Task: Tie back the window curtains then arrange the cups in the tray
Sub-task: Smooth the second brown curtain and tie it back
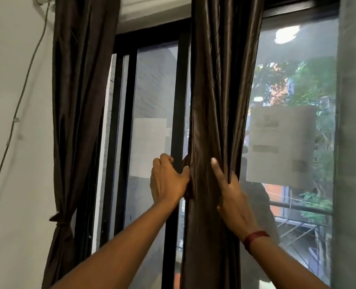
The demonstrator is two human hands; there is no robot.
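A dark brown satin curtain (218,90) hangs gathered into a narrow column in the middle of the window. My left hand (167,181) grips its left edge at about waist height of the cloth. My right hand (230,192) wraps around the right side of the same bundle, thumb on the front and fingers behind. A second brown curtain (77,101) hangs at the left, cinched low down by a tie (61,222). No cups or tray are in view.
A black-framed sliding window (179,80) with a mesh screen stands behind the curtains. Paper sheets (279,142) are stuck on the glass. A thin cable (18,109) runs down the white wall at left. A grey wall edge (354,142) borders the right.
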